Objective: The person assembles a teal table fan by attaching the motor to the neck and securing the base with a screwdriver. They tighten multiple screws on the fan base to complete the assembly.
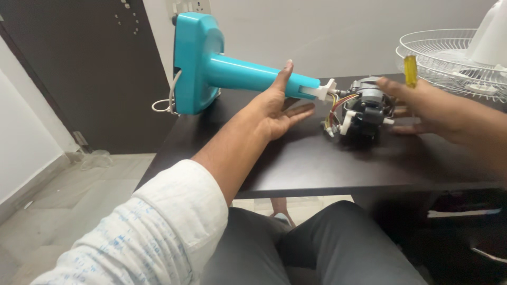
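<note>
A turquoise fan stand (pixel 222 68) lies on its side on the dark table (pixel 317 163), its base at the left and its neck pointing right. My left hand (pixel 274 108) is open, palm up, thumb against the neck. At the neck's white end, coloured wires (pixel 335 108) run to a grey and black fan motor (pixel 367 108) resting on the table. My right hand (pixel 422 103) is beside the motor on its right and holds a yellow-handled screwdriver (pixel 410 71) upright.
A white wire fan guard (pixel 449 58) and a white blade lie at the table's back right. A white cord (pixel 168 100) hangs by the stand's base. My legs are under the table's front edge. A dark door stands at the left.
</note>
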